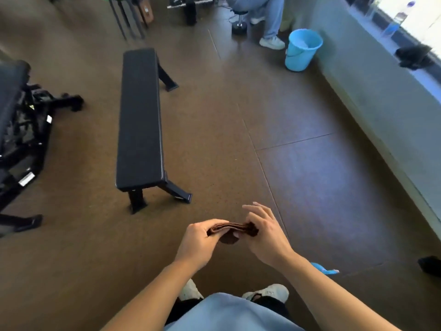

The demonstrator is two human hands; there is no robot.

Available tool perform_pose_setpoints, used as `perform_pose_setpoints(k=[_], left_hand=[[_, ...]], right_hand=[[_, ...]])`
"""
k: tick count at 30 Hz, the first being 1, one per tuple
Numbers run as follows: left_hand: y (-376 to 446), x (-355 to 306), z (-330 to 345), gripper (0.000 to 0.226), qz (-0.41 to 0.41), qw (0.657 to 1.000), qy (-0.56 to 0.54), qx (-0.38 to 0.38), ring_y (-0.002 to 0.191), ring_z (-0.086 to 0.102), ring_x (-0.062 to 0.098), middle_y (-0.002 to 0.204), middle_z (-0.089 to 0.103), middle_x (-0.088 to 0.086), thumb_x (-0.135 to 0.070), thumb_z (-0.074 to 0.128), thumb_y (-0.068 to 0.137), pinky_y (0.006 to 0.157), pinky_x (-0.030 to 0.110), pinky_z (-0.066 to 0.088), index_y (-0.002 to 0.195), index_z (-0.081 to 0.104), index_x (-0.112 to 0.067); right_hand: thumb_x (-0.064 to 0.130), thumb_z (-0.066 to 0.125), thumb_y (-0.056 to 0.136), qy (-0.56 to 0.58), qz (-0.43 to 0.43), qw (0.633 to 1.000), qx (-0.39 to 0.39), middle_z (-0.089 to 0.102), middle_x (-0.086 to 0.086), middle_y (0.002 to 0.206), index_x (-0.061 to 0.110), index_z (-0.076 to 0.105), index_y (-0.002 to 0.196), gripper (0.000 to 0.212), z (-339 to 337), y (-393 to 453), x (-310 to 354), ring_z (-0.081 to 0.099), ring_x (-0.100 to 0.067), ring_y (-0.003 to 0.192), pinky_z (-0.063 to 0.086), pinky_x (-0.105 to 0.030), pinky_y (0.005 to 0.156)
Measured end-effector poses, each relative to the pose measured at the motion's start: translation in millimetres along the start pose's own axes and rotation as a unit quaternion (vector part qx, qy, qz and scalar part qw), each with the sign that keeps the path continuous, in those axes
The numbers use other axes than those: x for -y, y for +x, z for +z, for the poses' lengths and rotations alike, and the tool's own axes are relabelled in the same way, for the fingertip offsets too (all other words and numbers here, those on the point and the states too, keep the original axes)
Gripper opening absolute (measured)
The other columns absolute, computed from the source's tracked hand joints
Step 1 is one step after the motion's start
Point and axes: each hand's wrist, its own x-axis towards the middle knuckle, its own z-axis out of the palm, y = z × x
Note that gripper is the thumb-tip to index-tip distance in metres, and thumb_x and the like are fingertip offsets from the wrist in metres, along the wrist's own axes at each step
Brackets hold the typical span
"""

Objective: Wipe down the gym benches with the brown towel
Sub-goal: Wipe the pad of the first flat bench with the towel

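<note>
Holding a folded brown towel (232, 229) between them, both hands sit low in the head view, nearer than the flat black bench (140, 118) and to its right, above bare brown floor (238, 130). The left hand (200, 237) grips the towel's left end, fingers curled over its top edge and thumb underneath. The right hand (265, 232) pinches the towel's right end with thumb and one finger, while its other fingers are spread and lifted clear. The towel is apart from the bench and touches nothing but the hands. Below the hands are a light blue shirt hem (229, 314) and two pale shoes (269, 292). The bench runs lengthwise away from the viewer, its near feet on the floor just ahead of the hands. Left of the bench stands a second, adjustable bench (16, 120) with a black frame. Beyond the bench's far end and to the right, a blue bucket (301, 50) stands against a grey ledge (372, 96), and beside it are the legs (269, 17) of a seated person.
</note>
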Motion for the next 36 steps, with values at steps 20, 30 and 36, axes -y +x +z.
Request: perform_pose_setpoints(k=[20, 30, 36], left_hand=[[61, 131, -221, 0.095, -0.243, 0.8, -0.544, 0.073, 0.141, 0.046, 0.029, 0.148, 0.056, 0.007, -0.087, 0.019, 0.086, 0.124, 0.056, 0.015, 0.144, 0.054, -0.019], [123, 128, -249, 0.048, -0.222, 0.634, -0.706, -0.223, 0.107, 0.071, 0.037, 0.129, 0.066, 0.023, -0.029, 0.059, 0.093, 0.093, 0.047, 0.057, 0.134, 0.061, -0.004], [133, 179, -298, 0.058, -0.318, 0.667, -0.646, -0.19, 0.109, 0.066, 0.042, 0.13, 0.065, 0.024, -0.003, 0.075, 0.08, 0.082, 0.052, 0.057, 0.133, 0.057, -0.017]], right_hand=[[0.012, 0.062, 0.092, 0.53, 0.087, 0.78, 0.322, 0.076, -0.01, 0.1, 0.01, 0.069, 0.119, 0.029, -20, 219, 277, 0.076, -0.023, 0.089, 0.064, -0.032, 0.078], [0.014, 0.054, 0.106, 0.432, 0.2, 0.806, 0.351, 0.074, -0.01, 0.129, 0.029, 0.063, 0.143, 0.041, 11, 414, 236, 0.071, -0.029, 0.119, 0.058, -0.039, 0.095], [0.008, 0.053, 0.106, 0.406, 0.254, 0.807, 0.346, 0.076, -0.007, 0.125, 0.028, 0.067, 0.136, 0.039, 54, 461, 226, 0.074, -0.024, 0.109, 0.061, -0.034, 0.091]])
